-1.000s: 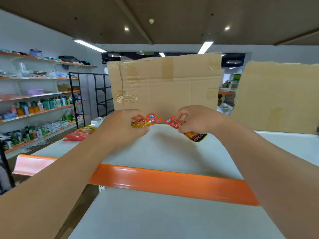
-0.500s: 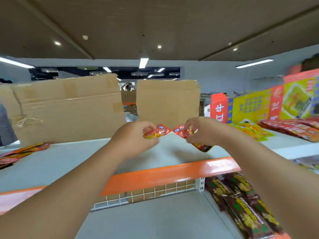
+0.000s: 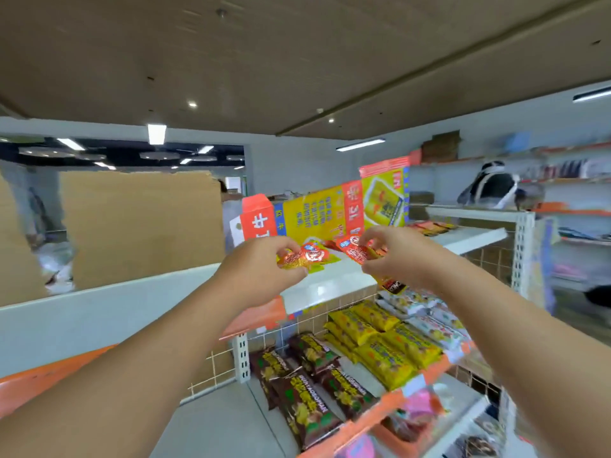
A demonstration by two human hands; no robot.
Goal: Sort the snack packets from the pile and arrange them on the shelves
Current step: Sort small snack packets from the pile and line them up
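Mid-carry, nothing placed yet.
My left hand (image 3: pixel 264 263) pinched the left packet (image 3: pixel 305 257), right hand (image 3: pixel 395 256) pinched the right packet (image 3: pixel 354 247), both in air over the top shelf's (image 3: pixel 334 285) front edge, nr the display box (image 3: pixel 317 216). Next, I reckoned: set them down w/ like pkts. Vs 0.5 s ago view had swung right; yellow packets (image 3: pixel 380 345) now showed below.

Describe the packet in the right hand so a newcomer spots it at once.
Find the yellow and red display box on the top white shelf. Just in front of it, each hand pinches a small red packet. The right packet, in the right hand, has a black end poking out below the hand; the left packet, in the left hand, shows gold and no black.
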